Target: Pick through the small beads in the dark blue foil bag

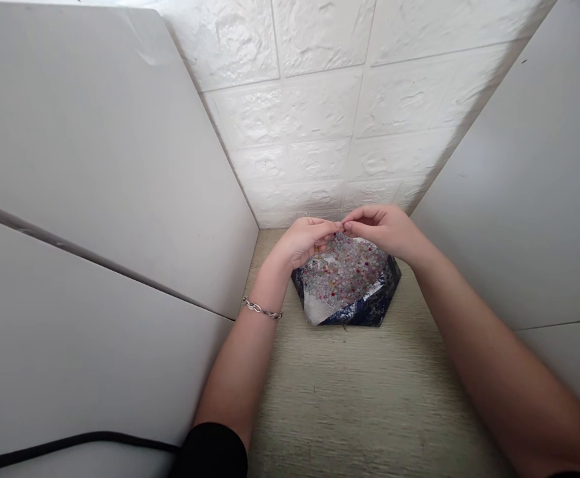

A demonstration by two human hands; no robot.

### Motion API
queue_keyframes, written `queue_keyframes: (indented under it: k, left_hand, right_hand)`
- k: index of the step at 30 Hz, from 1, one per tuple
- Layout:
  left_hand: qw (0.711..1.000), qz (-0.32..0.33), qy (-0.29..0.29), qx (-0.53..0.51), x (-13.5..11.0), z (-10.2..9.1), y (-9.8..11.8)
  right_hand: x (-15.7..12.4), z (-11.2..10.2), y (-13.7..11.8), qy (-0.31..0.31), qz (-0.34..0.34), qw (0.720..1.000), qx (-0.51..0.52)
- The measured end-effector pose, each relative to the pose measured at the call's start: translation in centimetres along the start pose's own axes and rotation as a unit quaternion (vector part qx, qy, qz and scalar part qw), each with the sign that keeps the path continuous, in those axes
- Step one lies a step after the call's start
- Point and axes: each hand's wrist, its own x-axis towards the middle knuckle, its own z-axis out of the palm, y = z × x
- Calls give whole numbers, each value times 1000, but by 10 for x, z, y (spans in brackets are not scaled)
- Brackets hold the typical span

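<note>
**Pinching fingertips met over a box of beads**

Head view: at the centre of the frame, the left hand (pixel 303 240) and the right hand (pixel 382 229) are brought tip to tip. The fingers of each are drawn together in a tight pinch. Whether anything is clamped between them cannot be told, as it would be too small to make out. Both hands are held directly above the beads (pixel 344 273), probably so that anything let slip would land back among them. The beads, mostly clear with some red and pink, are heaped in a dark blue hexagonal box (pixel 369 312). The box is set on the pale table (pixel 359 398), near the back wall (pixel 349 99) in the upper middle. A chain bracelet (pixel 262 309) is worn on the left wrist. White panels (pixel 95 199) close off the left and right sides, and a black cable (pixel 70 443) is seen at the lower left
</note>
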Motion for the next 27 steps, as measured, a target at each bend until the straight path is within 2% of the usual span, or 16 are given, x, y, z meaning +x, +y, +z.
queue_keyframes:
  k: [11, 15, 18, 21, 24, 27]
  left_hand:
    - [1000, 9, 5, 1, 0, 0, -1]
    - [1000, 24, 10, -5, 2, -1, -3]
    - [999, 36, 20, 0, 3, -1, -5]
    - [999, 41, 35, 1, 4, 0, -5]
    - [997, 48, 52, -18, 3, -1, -3]
    - [994, 75, 64, -57, 4, -3, -1]
  right_hand:
    - [-1, 0, 1, 2, -10, 1000, -22]
    - [-3, 2, -4, 25, -35, 995, -89]
    - [-5, 3, -10, 47, -82, 976, -198]
    - [-5, 3, -13, 43, -107, 951, -288]
    - [-3, 5, -9, 31, -64, 930, -362]
    - [1, 12, 2, -15, -7, 910, -414]
